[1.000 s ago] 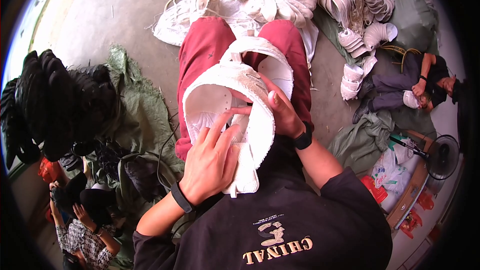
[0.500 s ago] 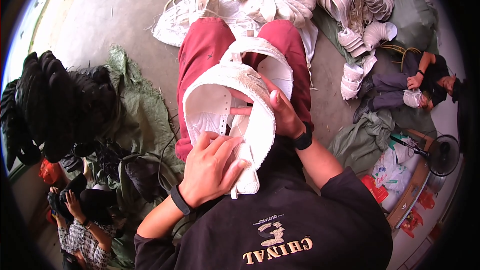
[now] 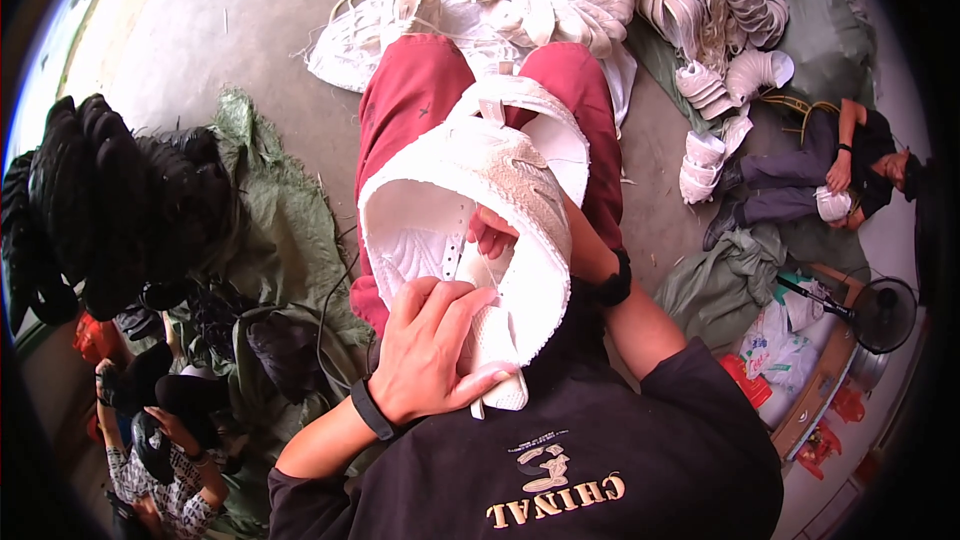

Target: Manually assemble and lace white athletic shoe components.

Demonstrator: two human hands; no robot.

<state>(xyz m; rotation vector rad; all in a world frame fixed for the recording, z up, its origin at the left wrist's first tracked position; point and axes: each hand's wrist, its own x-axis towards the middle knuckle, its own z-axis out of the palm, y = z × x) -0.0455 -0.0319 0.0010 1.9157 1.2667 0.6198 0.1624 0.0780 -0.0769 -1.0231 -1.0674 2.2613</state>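
A white shoe upper (image 3: 505,175) with a rough cut edge and a row of eyelet holes rests on my lap. My left hand (image 3: 425,335) grips its padded tongue (image 3: 497,340) at the near end, fingers over the top and thumb along the side. My right hand (image 3: 488,232) reaches round behind the upper; its curled fingertips show through the eyelet opening, and the rest is mostly hidden. A thin white thread (image 3: 490,268) runs between those fingertips and the tongue. A second white upper (image 3: 545,100) lies just beyond, across my knees.
White uppers (image 3: 590,5) are heaped on the floor ahead. Black uppers (image 3: 100,200) are piled at left beside green sacking (image 3: 285,210). One person (image 3: 815,165) sits at right, another (image 3: 170,460) at lower left. A fan (image 3: 884,314) stands by a wooden table (image 3: 815,405).
My right hand has gone from the upper's right side to behind it, its fingers now curled in the opening. The upper has tilted slightly. My left hand has shifted a little on the tongue.
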